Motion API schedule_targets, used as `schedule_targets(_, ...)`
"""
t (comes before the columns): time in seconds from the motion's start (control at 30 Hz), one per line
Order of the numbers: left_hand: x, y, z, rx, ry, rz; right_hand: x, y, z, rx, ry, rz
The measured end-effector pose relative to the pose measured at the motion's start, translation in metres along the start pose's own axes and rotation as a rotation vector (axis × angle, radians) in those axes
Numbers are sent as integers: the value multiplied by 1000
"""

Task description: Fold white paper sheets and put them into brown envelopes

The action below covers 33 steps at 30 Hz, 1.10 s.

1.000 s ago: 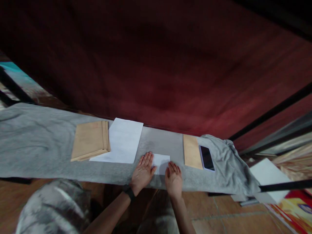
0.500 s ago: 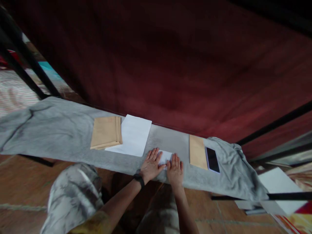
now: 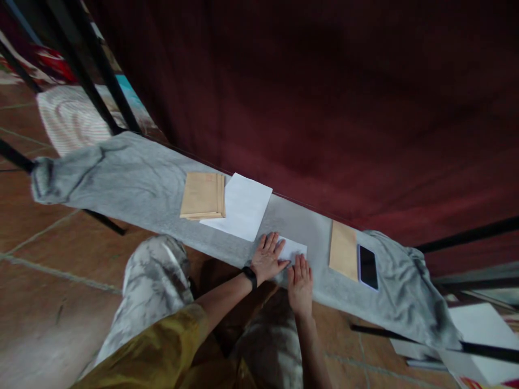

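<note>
A small folded white paper (image 3: 292, 249) lies on the grey cloth, partly covered by both my hands. Flat on its left side rests my left hand (image 3: 266, 259), fingers stretched out, a dark band on the wrist. My right hand (image 3: 300, 281) lies palm down over the paper's lower right edge, its fingers extended. Left of them is a larger white sheet (image 3: 248, 208), its left part under a stack of brown envelopes (image 3: 203, 194). On the right lies a single brown envelope (image 3: 343, 251) beside a phone (image 3: 368, 267) with a dark screen.
The grey cloth (image 3: 133, 178) covers a narrow bench and bunches up at both ends. A dark red curtain (image 3: 284, 108) hangs right behind it. Black metal bars (image 3: 93, 65) stand at the left. White sheets (image 3: 482, 329) lie low at the right.
The camera view has turned, so the bench appears more tilted. My right hand has slid down toward the near edge of the small paper, uncovering more of it. My left hand stays on it.
</note>
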State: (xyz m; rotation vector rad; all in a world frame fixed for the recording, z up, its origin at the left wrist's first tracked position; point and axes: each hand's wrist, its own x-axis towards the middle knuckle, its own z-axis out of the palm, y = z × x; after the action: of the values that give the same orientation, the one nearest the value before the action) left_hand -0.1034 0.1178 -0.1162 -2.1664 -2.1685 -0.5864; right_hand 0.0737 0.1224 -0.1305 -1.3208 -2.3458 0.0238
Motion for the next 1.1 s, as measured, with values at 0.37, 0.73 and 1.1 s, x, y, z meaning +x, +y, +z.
schedule_targets(0.37, -1, 5, -6, -4, -53, -22, -12, -5, 6, -55, -27, 35)
schedule_targets(0.73, 11, -3, -18, -105, -184, 456, -13, -5, 6, -19, -13, 25)
schedule_targets(1.1, 33, -2, -4, -155, -283, 419, -7, -13, -1, -78, -9, 29)
